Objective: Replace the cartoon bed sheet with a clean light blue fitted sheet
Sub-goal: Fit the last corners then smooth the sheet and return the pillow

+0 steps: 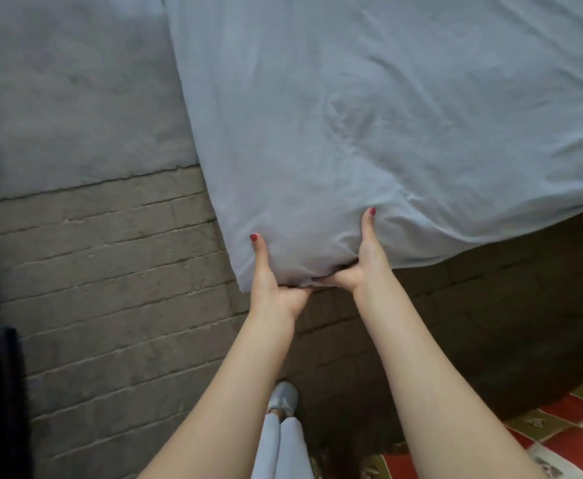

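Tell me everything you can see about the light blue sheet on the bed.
The light blue sheet is plain, pale, soft-looking cloth with no print. It covers the visible bed top and wraps over its near corner, creased with wrinkles fanning out from there. The left hand and right hand grip that corner, thumbs on top, fingers curled beneath the edge. Its left edge runs beside the grey wall; its near edge hangs over the shadowed brick floor.

The plain light blue fabric fitted sheet (369, 115) lies spread and wrinkled beyond both hands, its near corner bunched between them, thumbs pressed on top.
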